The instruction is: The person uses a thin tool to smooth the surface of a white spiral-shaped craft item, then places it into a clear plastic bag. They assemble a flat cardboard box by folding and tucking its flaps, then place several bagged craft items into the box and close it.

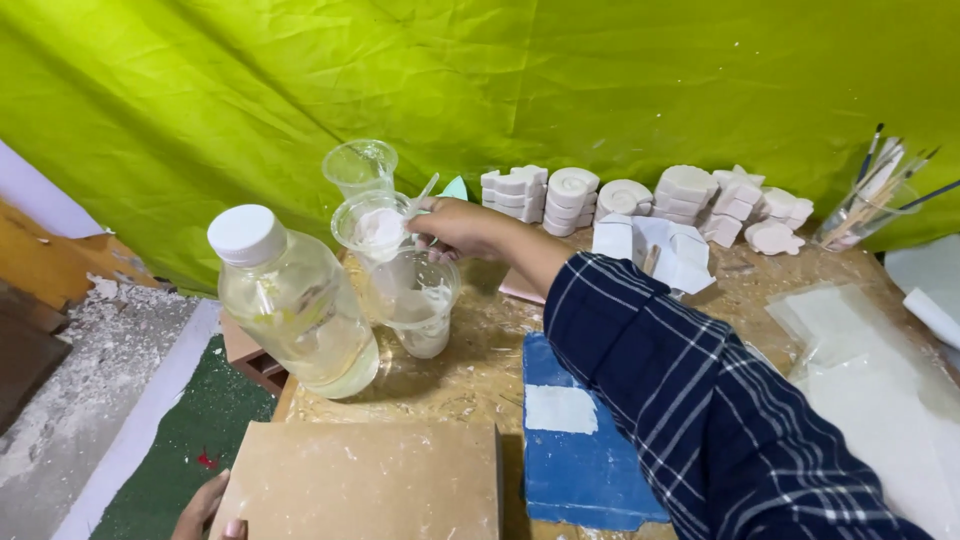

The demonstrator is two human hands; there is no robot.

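I have my right hand (455,228) reached out across the bench, fingers closed on a thin stirring stick (424,190) that dips into the clear cup with white powder (375,228). Just below that hand stands a second clear cup (420,310) holding a little cloudy liquid, and beyond it an empty cup (360,165). My left hand (208,510) sits low at the near corner, resting against the brown board (365,480); I cannot tell how its fingers lie. The capped bottle (295,305) of pale liquid stands left of my right hand. I judge this as the mixing step; next calls for steady stirring without tipping the light cup.
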